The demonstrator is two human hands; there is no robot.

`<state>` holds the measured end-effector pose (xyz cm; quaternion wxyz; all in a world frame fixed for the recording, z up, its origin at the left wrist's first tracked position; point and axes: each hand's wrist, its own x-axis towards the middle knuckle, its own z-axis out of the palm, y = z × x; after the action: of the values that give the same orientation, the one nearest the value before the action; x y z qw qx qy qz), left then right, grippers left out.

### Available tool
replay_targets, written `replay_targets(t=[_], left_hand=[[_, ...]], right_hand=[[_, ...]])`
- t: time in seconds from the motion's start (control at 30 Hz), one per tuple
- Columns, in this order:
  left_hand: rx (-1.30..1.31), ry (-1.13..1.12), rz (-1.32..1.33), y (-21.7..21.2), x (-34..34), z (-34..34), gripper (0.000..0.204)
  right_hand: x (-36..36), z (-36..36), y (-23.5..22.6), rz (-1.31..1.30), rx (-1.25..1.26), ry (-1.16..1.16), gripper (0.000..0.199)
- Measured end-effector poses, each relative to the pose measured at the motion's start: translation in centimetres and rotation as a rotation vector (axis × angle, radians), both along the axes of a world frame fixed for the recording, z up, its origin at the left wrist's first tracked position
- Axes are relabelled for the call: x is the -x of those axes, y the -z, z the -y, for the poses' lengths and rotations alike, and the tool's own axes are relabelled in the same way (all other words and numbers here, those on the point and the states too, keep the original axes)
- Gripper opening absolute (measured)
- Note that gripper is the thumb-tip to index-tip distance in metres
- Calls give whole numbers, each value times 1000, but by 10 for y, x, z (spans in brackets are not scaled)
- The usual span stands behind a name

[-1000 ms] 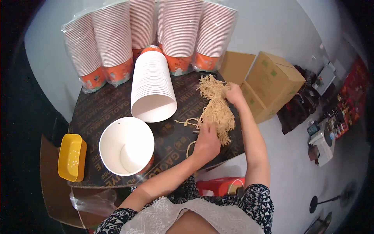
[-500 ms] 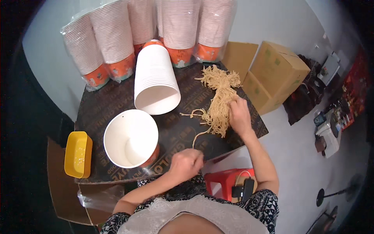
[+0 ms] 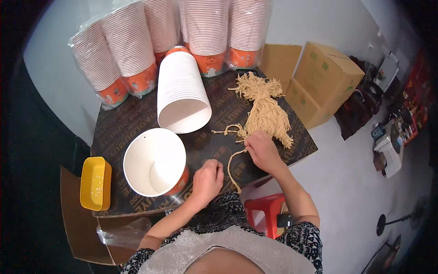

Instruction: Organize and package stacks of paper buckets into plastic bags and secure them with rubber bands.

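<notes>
A bundle of tan cord strands (image 3: 267, 112), pinched in near its upper part, lies on the dark patterned table (image 3: 200, 148). At its lower end my right hand (image 3: 261, 148) is closed, its fingertips on a single cord (image 3: 231, 166) that curves down over the near edge. My left hand (image 3: 208, 180) is curled closed beside a big white-lined paper bucket (image 3: 157, 164); whether it holds anything is hidden. The bucket stands upright, has an orange outside and shows a small dark hole near its rim. Behind it a nested stack of white buckets (image 3: 185, 91) lies on its side.
Tall stacks of orange-bottomed buckets in clear plastic (image 3: 207, 41) line the back. A yellow tub (image 3: 96, 185) holding small pale bits stands at the left corner. Cardboard boxes (image 3: 326, 77) sit beyond the right edge; a red stool (image 3: 269, 212) is below the near edge.
My right hand has come down and left from the bundle's side to the single cord, and the strands spread rightward. My left hand has drawn left and up, away from the cord's end.
</notes>
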<state>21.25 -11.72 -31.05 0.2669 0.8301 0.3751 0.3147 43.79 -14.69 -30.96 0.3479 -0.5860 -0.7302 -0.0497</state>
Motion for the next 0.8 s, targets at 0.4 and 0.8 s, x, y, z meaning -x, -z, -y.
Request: replay_targets(t=[0.4, 0.8], left_hand=[[127, 64, 220, 9, -40, -43, 16], [1346, 232, 406, -10, -65, -40, 21]], right_hand=[[-6, -11, 7, -31, -56, -208, 5], [-13, 10, 13, -235, -137, -175, 10]])
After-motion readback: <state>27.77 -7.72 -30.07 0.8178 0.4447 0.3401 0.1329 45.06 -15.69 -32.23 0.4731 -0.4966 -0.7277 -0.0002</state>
